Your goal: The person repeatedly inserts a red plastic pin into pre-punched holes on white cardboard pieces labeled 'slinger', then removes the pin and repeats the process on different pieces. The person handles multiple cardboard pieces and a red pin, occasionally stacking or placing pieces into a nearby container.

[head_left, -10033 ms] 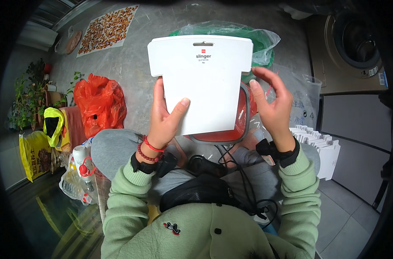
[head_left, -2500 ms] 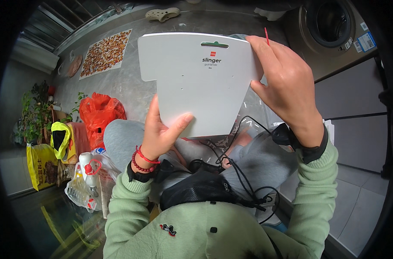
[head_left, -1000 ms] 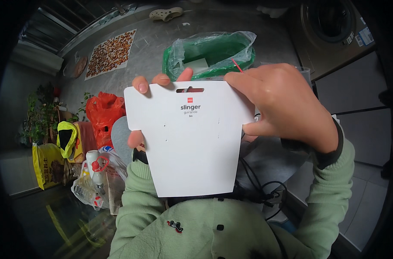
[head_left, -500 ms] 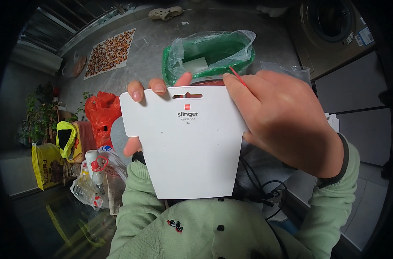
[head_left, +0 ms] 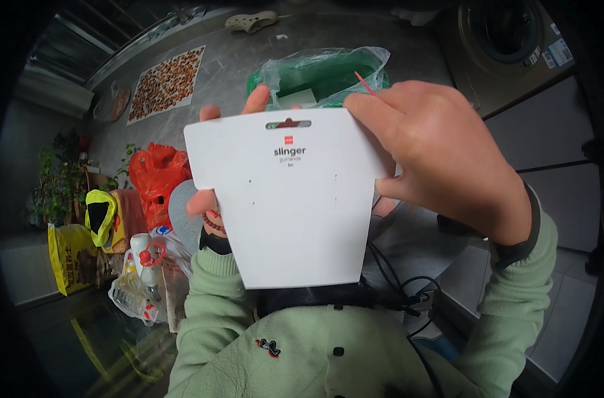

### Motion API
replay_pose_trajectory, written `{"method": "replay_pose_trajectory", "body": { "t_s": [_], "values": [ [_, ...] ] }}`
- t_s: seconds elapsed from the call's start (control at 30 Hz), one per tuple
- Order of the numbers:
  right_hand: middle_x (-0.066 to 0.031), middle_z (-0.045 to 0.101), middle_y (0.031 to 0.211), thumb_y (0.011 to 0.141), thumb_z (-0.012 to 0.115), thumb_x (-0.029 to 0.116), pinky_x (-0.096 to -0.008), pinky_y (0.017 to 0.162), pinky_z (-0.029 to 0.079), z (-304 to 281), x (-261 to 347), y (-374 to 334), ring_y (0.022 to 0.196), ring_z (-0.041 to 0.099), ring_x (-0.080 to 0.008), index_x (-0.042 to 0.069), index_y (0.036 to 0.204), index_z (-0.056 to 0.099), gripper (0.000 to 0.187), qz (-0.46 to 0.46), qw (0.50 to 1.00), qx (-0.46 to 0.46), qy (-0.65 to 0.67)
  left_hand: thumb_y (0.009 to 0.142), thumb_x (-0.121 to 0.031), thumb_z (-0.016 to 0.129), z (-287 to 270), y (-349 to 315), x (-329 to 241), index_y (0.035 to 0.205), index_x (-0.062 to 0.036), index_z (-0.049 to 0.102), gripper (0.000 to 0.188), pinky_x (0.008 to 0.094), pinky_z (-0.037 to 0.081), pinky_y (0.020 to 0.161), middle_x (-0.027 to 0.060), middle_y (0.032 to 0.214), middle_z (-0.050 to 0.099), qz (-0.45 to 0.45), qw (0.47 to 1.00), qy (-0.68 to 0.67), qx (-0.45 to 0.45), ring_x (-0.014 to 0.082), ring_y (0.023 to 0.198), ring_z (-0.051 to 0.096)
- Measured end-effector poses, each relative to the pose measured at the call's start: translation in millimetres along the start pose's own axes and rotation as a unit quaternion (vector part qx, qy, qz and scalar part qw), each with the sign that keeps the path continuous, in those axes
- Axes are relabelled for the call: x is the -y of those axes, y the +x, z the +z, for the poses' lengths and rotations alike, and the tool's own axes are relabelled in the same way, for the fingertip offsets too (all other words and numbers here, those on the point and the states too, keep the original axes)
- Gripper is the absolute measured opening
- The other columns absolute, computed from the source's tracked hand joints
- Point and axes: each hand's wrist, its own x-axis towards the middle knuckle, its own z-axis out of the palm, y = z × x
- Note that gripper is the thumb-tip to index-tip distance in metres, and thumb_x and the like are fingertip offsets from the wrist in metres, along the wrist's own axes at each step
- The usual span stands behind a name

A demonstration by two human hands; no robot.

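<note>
A white cardboard header card, wide at the top and narrower below, is held up in front of me, its printed face toward me. It has a hang slot near its top edge and a few tiny holes in its face. My left hand grips its left side, thumb in front at the notch and fingers showing over the top; the rest is hidden behind the card. My right hand is closed at the card's upper right corner. A thin red stick pokes up from between its fingers; its lower part is hidden.
Beyond the card stands a green bin lined with clear plastic. A red plastic bag, bagged bottles and a yellow bag sit at left. Black cables hang at lower right. A washing machine stands far right.
The card has risen slightly and covers more of the bin's front. My left fingers have shifted along its top edge. My right hand has moved up a little with the red stick.
</note>
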Motion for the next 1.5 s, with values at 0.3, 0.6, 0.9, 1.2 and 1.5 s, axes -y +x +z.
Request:
{"method": "replay_pose_trajectory", "body": {
  "t_s": [0.3,0.6,0.9,1.2,1.5],
  "values": [
    [-0.0123,0.064,0.087,0.048,0.078,-0.001,-0.0371,0.071,0.051,-2,-26,3,0.084,0.062,-0.0297,0.002,0.104,0.057,0.06,0.039,0.989,-0.039,-0.141,0.089,-0.021,0.062,28,-38,-21,0.143,-0.0008,0.02,0.071,0.0353,0.038,0.099,0.0124,0.135,0.042,-0.288,0.882,0.309,-0.209,0.0203,0.122,0.045],
    [-0.0095,0.064,0.099,0.055,0.075,-0.002,-0.0352,0.075,0.051,-28,-9,5,0.088,0.062,-0.026,0.002,0.116,0.055,0.065,0.015,0.962,-0.131,-0.24,0.089,-0.009,0.06,44,-22,-14,0.128,0.0017,0.033,0.048,0.0324,0.042,0.092,0.0114,0.118,0.051,-0.129,0.835,0.501,-0.187,0.0173,0.107,0.052],
    [-0.0172,0.061,0.105,0.069,0.073,0.01,-0.0345,0.081,0.05,-36,-28,0,0.097,0.06,-0.0279,-0.006,0.12,0.05,0.059,0.015,0.943,-0.272,-0.19,0.087,-0.008,0.062,38,0,-30,0.127,0.0004,0.035,0.049,0.0317,0.044,0.089,0.0114,0.116,0.053,-0.047,0.845,0.508,-0.161,0.0173,0.103,0.054],
    [-0.0176,0.061,0.116,0.094,0.052,0.012,-0.0322,0.09,0.048,5,-11,-21,0.107,0.06,-0.0237,-0.004,0.128,0.049,0.038,0.148,0.884,-0.287,0.339,0.086,-0.01,0.063,37,-11,-31,0.127,0.0014,0.035,0.051,0.0317,0.045,0.088,0.0115,0.115,0.054,-0.058,0.856,0.487,-0.162,0.0172,0.102,0.055],
    [-0.012,0.064,0.094,0.083,0.063,0.007,-0.0331,0.076,0.045,-3,-21,-10,0.088,0.057,-0.0232,-0.003,0.103,0.058,0.022,0.007,0.934,-0.356,-0.021,0.086,-0.008,0.063,43,-18,-25,0.128,0.0016,0.035,0.051,0.0312,0.044,0.088,0.0115,0.114,0.054,-0.068,0.833,0.527,-0.154,0.0173,0.102,0.055]
  ]
}}
